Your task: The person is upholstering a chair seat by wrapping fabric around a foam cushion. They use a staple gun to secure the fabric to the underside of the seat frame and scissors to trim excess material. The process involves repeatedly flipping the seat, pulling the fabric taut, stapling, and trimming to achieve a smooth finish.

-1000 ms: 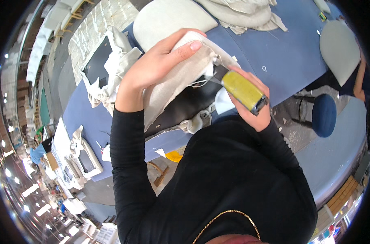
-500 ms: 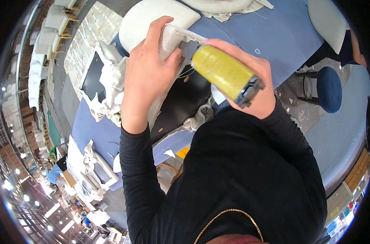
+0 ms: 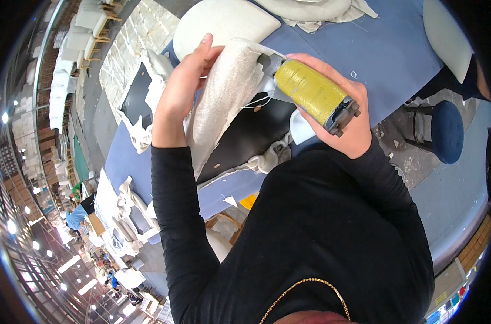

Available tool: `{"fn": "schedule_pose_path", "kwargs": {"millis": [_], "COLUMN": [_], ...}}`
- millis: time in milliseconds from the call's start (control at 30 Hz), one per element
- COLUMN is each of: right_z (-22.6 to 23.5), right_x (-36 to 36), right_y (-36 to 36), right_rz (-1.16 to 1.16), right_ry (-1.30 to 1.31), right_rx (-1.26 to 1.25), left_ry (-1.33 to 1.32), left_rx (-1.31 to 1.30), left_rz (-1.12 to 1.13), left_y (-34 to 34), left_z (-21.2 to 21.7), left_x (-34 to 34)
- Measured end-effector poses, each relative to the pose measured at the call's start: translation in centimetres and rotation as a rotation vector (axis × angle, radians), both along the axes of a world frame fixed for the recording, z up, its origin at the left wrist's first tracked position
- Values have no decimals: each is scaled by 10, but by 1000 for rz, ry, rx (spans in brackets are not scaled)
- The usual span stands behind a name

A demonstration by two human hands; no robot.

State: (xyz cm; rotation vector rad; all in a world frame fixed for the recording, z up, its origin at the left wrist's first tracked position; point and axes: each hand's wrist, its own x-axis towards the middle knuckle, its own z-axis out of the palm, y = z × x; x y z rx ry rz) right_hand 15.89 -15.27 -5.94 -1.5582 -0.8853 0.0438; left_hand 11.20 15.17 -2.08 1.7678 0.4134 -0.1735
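My left hand is up near the middle of the view, a bit toward 11 o'clock. It lies flat and open on the cream cloth. My fingers point up toward 12 o'clock and press the cloth down. My thumb is hidden behind the cloth, so I cannot tell if I am pinching it.

The cream cloth is folded over the edge of a black seat piece. The cloth starts near my fingertips and runs down toward 7 o'clock. The black seat piece lies just under my hands, near the middle.

My right hand is toward 2 o'clock from the middle. It is closed around a yellow tool. My fingers wrap over the top of it. The tool is round and long like a fat tube. Its dark end sticks out toward 4 o'clock. Its grey nose touches the top of the cream cloth, right beside my left hand.

All of this sits on a big blue table. At 12 o'clock a white cushion lies on the table. Past it there is a pile of pale cloth. At 9 o'clock another black seat with white cloth rests on the table. At 3 o'clock a blue round stool stands on the floor. My black sleeves fill the bottom of the view.
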Motion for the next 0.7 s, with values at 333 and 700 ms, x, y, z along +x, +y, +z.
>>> {"fn": "schedule_pose_path", "kwargs": {"millis": [333, 700], "right_z": [-5, -10], "right_x": [15, 16], "right_y": [1, -7], "right_rz": [29, 7], "right_ry": [-23, -25], "right_rx": [45, 40], "left_ry": [-250, 84], "left_rx": [331, 133], "left_rz": [-98, -39], "left_y": [-32, -14], "left_z": [0, 8], "left_x": [4, 16]}}
